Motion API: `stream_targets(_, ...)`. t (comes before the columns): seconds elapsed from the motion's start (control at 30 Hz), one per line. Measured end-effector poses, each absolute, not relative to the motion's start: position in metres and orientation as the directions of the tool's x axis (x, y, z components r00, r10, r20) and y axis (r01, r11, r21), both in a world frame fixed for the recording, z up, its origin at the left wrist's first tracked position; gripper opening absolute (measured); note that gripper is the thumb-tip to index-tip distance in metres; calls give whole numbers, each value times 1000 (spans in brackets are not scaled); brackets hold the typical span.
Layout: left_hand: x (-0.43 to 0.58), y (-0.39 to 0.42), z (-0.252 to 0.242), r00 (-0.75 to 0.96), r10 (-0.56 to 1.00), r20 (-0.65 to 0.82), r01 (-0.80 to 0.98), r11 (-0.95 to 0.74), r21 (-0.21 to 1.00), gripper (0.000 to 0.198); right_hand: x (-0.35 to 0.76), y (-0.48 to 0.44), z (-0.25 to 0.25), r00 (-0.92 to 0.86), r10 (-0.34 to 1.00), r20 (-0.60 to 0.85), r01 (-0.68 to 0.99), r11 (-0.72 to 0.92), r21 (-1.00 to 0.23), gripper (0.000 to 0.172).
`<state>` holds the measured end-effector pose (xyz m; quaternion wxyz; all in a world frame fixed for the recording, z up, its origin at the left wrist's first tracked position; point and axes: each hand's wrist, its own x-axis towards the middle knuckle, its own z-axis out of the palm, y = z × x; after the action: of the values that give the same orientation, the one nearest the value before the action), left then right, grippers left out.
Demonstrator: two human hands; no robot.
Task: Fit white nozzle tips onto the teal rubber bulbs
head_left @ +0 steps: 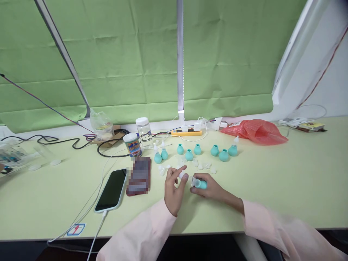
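Observation:
My right hand (205, 185) is closed around a teal squeeze bulb (202, 184) with a clear collar at its mouth, tilted toward the left. Between the thumb and fingers of my left hand (174, 186) is a small whitish plastic piece (181, 175), a short gap away from the collar. Behind my hands lie several loose clear plastic pieces (200, 166). Farther back stand several teal bulbs without tips, such as one open bulb (189, 155). Two bulbs with pointed nozzles (157, 156) are at the left, and another nozzle-fitted bulb (233, 149) stands at the right.
Left of my hands lie a white-cased phone (112, 190) on a charging cable and a dark red phone (139, 177). Behind them stand a printed can (133, 145) and a clear jar (144, 131). A yellow power strip (186, 133) and a red plastic bag (255, 131) lie along the back.

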<state>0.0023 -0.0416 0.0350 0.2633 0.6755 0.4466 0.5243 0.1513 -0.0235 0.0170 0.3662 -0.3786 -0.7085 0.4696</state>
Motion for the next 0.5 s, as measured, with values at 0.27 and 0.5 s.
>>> stream_targets(0.27,3,-35,34,125,946,300,-108,-288,952,15,147,-25,15,-414,880,231,300,372,-878,18)
stream_targets(0.5,1,-35,37,121,965,232,-83,-223,971,15,151,-24,15,-482,876,9,233,138,-963,24)
